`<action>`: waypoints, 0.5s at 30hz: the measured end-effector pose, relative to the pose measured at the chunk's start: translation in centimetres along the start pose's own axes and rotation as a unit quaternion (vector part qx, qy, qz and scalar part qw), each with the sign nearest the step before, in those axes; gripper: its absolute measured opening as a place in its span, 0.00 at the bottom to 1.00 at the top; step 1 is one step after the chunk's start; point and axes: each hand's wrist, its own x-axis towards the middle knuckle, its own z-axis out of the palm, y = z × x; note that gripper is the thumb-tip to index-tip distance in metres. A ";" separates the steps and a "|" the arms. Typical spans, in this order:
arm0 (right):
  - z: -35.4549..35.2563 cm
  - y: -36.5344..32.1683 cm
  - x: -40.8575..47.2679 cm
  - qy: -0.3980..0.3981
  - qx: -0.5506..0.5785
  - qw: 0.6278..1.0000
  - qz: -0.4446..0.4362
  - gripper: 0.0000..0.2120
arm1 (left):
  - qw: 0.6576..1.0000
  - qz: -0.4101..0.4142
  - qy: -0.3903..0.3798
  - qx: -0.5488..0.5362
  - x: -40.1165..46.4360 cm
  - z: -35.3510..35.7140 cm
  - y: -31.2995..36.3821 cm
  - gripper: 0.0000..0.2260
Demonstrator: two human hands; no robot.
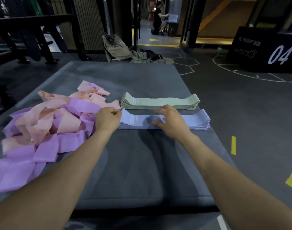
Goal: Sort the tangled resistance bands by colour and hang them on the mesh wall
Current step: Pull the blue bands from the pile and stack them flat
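Note:
A tangled heap of pink [47,113] and purple [25,165] resistance bands covers the left of the grey mat [142,171]. Two neat stacks lie to the right: green bands [160,101] farther off, pale blue bands [196,120] nearer. My left hand [108,117] is curled at the left end of the blue stack, pinching the end of the top band. My right hand [171,121] lies flat on the middle of the blue stack, fingers spread and pressing down.
Beyond the mat lie a beige bag [116,48] and dark clothing [147,58] on the floor. A black plyo box [265,48] stands at the right back. A mesh wall panel [89,24] rises behind left. A person sits far back in the doorway [159,19].

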 end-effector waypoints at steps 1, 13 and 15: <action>0.5 -0.4 0.2 -0.025 0.001 1.000 -0.006 0.21 | 1.000 -0.002 -0.002 -0.004 0.0 0.0 0.0 0.10; 2.2 -0.6 1.6 -0.082 -0.002 0.997 0.001 0.24 | 0.988 -0.044 -0.045 -0.142 1.3 0.2 -1.4 0.03; 2.2 -0.6 1.7 -0.083 -0.006 0.997 0.003 0.24 | 0.986 -0.048 -0.052 -0.153 1.4 0.2 -1.6 0.07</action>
